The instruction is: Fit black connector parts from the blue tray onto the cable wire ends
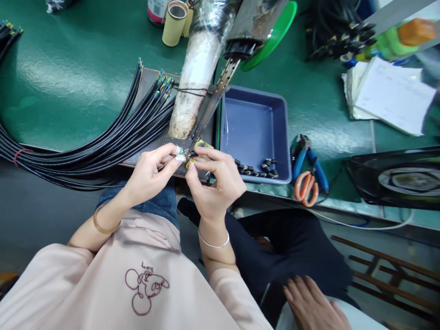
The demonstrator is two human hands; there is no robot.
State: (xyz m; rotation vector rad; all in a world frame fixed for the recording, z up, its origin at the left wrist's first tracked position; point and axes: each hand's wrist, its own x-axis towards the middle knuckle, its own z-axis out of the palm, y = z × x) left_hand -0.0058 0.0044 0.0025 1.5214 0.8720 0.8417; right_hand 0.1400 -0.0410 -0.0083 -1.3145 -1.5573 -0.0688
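My left hand, with white covers on its fingertips, pinches a cable end whose thin coloured wires stick out between finger and thumb. Close beside it, my right hand is closed in a pinch on a small dark connector, mostly covered by the fingers. Directly above both fingertips, the tip of a mounted soldering iron points down; whether it touches the wires I cannot tell. Left of it lies a bundle of black cables with coloured wire ends. Several black connectors sit in the blue tray.
A plastic-wrapped tube slants down beside the iron. Right of the tray lie blue-handled cutters and orange-handled scissors, then papers and a black fan-like object. Another person's hand rests at lower right.
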